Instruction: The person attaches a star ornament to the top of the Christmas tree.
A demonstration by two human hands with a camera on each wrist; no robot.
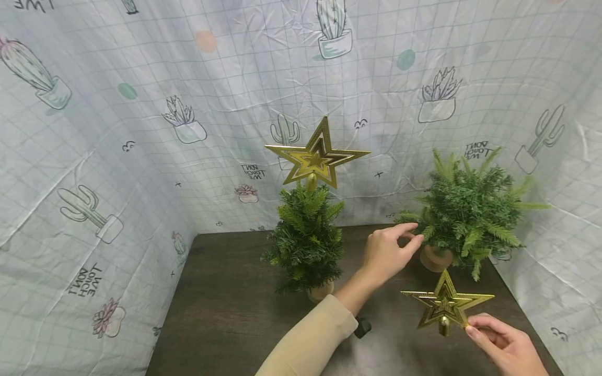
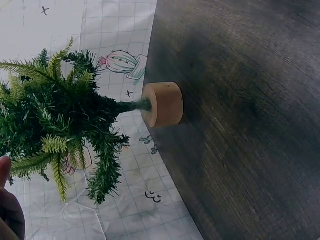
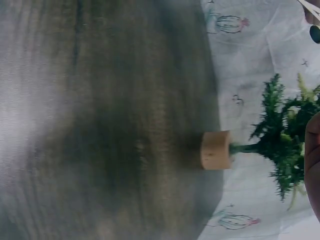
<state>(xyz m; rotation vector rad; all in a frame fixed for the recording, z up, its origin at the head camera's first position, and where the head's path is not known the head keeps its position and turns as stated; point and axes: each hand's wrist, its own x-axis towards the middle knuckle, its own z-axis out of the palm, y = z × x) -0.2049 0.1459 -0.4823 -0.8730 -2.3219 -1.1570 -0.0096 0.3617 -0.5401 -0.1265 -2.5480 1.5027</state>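
Note:
My right hand point(image 1: 508, 344) pinches a gold star tree topper point(image 1: 444, 303) by its lower right point, between thumb and fingers. The star stands upright, its socket facing down. Beside the right-hand small artificial Christmas tree point(image 1: 475, 209) is my left hand point(image 1: 388, 250), thumb and fingers apart and fingertips right at the branches. That tree's round wooden base point(image 2: 167, 104) rests on the dark table. Left of it, a second small tree point(image 1: 310, 240) carries another gold star point(image 1: 317, 156) on its top. In the right wrist view, part of my right hand point(image 3: 313, 165) shows at the edge.
The dark wooden table point(image 1: 226, 313) is enclosed at the back and sides by a cactus-print cloth point(image 1: 226, 78). A small black object point(image 1: 362, 328) shows beside my left sleeve point(image 1: 310, 334). The left forearm reaches across in front of the second tree's base point(image 1: 321, 291).

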